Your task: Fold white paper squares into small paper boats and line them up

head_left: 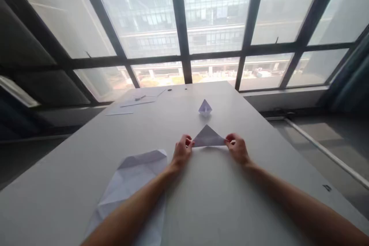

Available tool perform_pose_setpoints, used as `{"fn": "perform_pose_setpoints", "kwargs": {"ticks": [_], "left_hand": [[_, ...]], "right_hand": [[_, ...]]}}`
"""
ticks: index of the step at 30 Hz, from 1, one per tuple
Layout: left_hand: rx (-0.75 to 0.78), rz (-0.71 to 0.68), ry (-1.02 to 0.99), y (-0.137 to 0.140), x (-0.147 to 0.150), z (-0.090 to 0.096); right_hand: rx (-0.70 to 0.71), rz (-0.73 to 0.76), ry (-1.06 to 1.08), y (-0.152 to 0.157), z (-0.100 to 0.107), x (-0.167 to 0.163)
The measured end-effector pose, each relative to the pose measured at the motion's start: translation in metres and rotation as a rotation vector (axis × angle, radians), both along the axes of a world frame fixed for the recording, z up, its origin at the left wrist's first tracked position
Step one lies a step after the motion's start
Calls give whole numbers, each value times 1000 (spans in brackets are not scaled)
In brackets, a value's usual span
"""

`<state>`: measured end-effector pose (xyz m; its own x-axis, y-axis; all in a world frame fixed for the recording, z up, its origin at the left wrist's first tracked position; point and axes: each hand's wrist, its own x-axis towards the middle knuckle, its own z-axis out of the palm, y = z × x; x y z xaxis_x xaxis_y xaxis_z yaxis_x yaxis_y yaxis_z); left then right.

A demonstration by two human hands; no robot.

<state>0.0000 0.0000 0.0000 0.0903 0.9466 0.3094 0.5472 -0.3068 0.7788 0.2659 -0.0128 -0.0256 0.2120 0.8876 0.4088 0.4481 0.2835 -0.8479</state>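
Observation:
A sheet of white paper folded into a triangle [208,136] is held between my two hands, point away from me, just above the tabletop. My left hand [182,150] pinches its left corner, and my right hand [236,147] pinches the right corner. Behind it stands a small folded paper boat [205,108]. Under and beside my left forearm lies a larger creased sheet of paper [129,180], its far edge bent up.
The white table [230,207] runs forward to a wide window [216,11] with dark frames. Several flat paper sheets [141,102] lie at the far left, with a small object [140,98] on them that I cannot make out. A dark mark [327,188] shows near the right edge.

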Motion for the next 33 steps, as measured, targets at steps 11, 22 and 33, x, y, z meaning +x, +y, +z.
{"fn": "perform_pose_setpoints", "kwargs": {"ticks": [11,22,33], "left_hand": [[24,-7,-3,-1,1,3],[25,-13,23,-1,1,2],[34,-38,14,0,2,-1]], "right_hand": [[-22,-33,-93,-3,3,-3],[-63,69,-216,-2,8,-3],[-6,-34,-369,3,0,1]]}}
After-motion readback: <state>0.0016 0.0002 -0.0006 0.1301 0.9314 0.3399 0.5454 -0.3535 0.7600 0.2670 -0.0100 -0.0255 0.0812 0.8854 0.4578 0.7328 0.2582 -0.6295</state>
